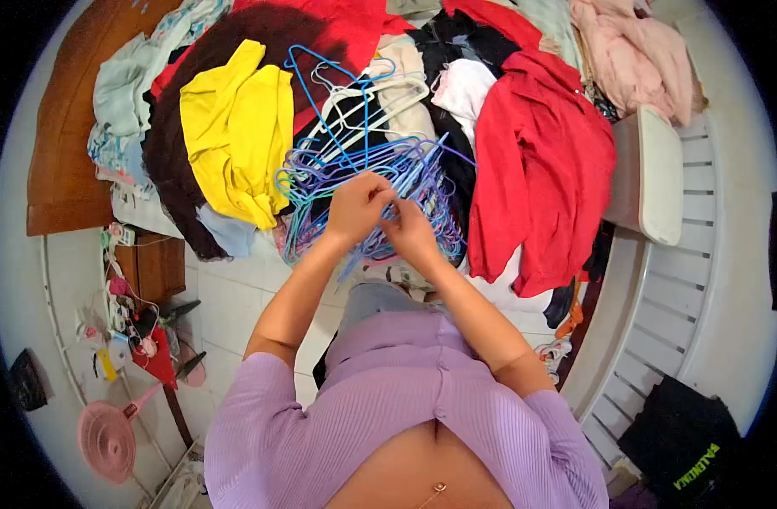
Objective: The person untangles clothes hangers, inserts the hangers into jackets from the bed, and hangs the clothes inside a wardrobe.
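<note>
My left hand point(357, 209) and my right hand point(412, 235) meet over a tangled pile of blue, purple and teal hangers point(431, 182). The fingers of both hands are curled and pinched close together, with light blue plastic showing near the fingertips. Exactly what they grip is hidden. Just beyond my hands, a blue hanger point(299, 81) lies across white hangers point(397, 95), its hook pointing away from me. To the left of the pile is a crumpled yellow garment point(236, 136). A red long-sleeved garment point(537, 161) spreads out on the right.
Dark brown cloth point(172, 127) and pale blue clothes point(121, 89) lie at the left. A pink garment point(643, 64) hangs at the far right above a white bin point(660, 174). A white slatted frame point(672, 288) runs down the right side. A pink strainer point(107, 441) is low left.
</note>
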Demonstrator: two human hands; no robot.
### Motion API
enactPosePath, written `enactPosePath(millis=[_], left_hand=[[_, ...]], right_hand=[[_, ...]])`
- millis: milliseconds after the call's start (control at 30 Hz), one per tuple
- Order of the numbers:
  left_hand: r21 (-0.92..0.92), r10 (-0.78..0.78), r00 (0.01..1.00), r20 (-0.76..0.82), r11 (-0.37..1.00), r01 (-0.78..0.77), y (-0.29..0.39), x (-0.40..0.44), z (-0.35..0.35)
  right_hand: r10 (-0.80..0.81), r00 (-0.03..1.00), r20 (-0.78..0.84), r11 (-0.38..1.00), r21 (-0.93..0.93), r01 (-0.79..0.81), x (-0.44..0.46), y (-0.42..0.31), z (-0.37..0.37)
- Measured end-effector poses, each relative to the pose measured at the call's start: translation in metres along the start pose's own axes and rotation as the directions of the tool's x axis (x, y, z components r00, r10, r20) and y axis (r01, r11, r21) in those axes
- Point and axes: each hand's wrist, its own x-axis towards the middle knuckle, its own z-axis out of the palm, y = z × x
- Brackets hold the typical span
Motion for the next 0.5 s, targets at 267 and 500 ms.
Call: enactPosePath(millis=[267,500], left_hand=[[-0.218,0.134,0.982,-0.137,0.962,-0.162,-0.015,-0.055,0.011],[0.136,0.324,0.924,-0.205,0.944,-0.301,-0.062,-0.080,0.048]], right_hand=[[0.036,0.954,-0.298,0.618,0.757,0.213,0.039,0.023,0.068],[-0.090,0.938,-0.335,0.676,0.671,0.304,0.008,-0.012,0.013]])
